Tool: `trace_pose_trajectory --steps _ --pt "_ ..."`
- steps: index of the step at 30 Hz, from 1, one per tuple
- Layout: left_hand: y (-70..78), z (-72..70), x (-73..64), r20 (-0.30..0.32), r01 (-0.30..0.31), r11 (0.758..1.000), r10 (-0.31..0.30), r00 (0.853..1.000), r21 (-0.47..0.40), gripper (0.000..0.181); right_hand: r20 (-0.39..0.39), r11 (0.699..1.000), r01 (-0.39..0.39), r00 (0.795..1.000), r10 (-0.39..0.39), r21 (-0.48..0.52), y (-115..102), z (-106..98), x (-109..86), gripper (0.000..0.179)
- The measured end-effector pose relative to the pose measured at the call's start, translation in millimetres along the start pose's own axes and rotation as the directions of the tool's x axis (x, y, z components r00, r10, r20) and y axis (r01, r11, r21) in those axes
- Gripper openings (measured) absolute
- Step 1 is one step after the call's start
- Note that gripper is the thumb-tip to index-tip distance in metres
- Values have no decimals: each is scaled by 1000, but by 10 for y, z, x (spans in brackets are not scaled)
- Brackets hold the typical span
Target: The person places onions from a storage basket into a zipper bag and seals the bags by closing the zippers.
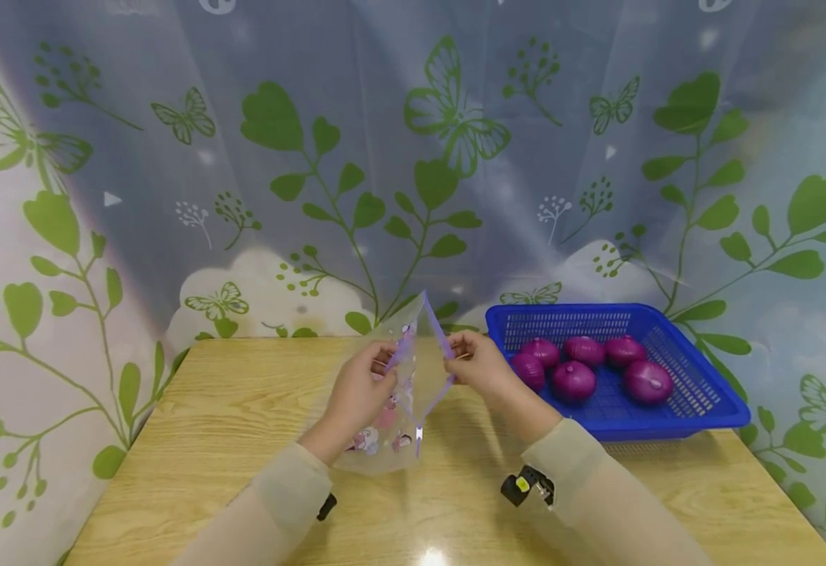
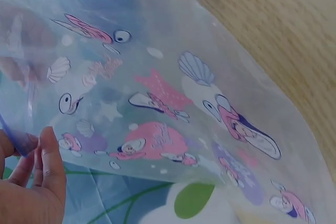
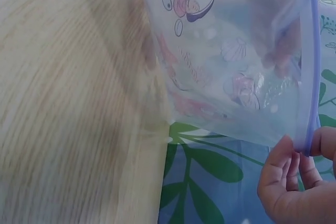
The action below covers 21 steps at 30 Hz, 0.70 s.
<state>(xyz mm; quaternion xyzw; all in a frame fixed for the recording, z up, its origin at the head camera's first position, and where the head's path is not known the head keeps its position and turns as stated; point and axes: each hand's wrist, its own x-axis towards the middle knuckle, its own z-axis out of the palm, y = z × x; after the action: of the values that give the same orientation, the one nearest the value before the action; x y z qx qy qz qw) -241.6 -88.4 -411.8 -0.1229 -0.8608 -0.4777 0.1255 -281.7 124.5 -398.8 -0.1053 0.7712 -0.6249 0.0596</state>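
Observation:
A translucent zipper bag with a purple zip edge and pink shell and cartoon prints hangs above the table, its mouth spread apart. My left hand pinches one side of the zip edge between thumb and fingers. Opposite it, my right hand pinches the other side. A slider sits at the near end of the zip. The left wrist view shows the printed face of the bag, apparently flat. In the right wrist view, the purple edge runs down to the pinching fingertips.
To the right stands a blue plastic basket holding several red onions, close to my right forearm. Everything rests on a wooden table. A curtain with green leaves and butterflies hangs behind the table's far edge.

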Motion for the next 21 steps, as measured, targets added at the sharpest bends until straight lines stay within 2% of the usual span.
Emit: trace_pose_trajectory --steps 7,15,21 --pt "23 -58 21 9 23 1000 -23 1000 -4 31 -4 999 -43 999 43 23 -31 -99 -14 29" --pt "33 -139 57 0 53 998 -53 999 -16 28 -20 1000 -5 1000 5 2 -55 -239 7 24" --pt "42 -206 75 1 80 997 -80 997 -1 27 -11 1000 -7 1000 7 -21 -64 -342 23 21"
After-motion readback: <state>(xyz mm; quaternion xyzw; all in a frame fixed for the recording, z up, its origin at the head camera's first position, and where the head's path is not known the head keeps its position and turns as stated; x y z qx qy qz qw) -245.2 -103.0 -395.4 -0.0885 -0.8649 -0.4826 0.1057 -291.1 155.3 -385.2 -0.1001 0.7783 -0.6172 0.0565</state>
